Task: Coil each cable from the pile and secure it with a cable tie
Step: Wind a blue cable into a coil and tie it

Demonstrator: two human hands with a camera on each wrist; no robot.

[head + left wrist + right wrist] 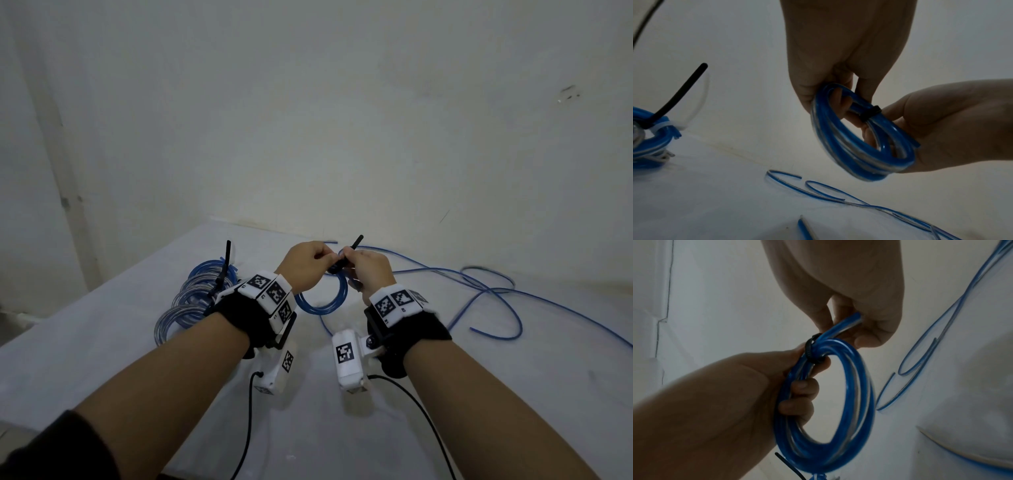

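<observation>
A small coil of blue cable point(322, 303) hangs above the white table point(102, 349) between both hands. My left hand point(322, 257) grips the coil's top with fingers curled through the ring point(797, 395). A black cable tie point(869, 113) is wrapped round the coil's strands. My right hand point(347, 259) pinches the tie at the coil, and the tie's tail point(356, 242) sticks up past the fingers. In the right wrist view the tie point(813, 350) sits just below my right fingertips point(865, 337).
Several tied blue coils point(191, 294) lie in a row at the left, one with a black tie tail point(226, 260) standing up. Loose blue cables point(486, 291) sprawl over the table's right side. A pale wall point(342, 120) rises right behind the table.
</observation>
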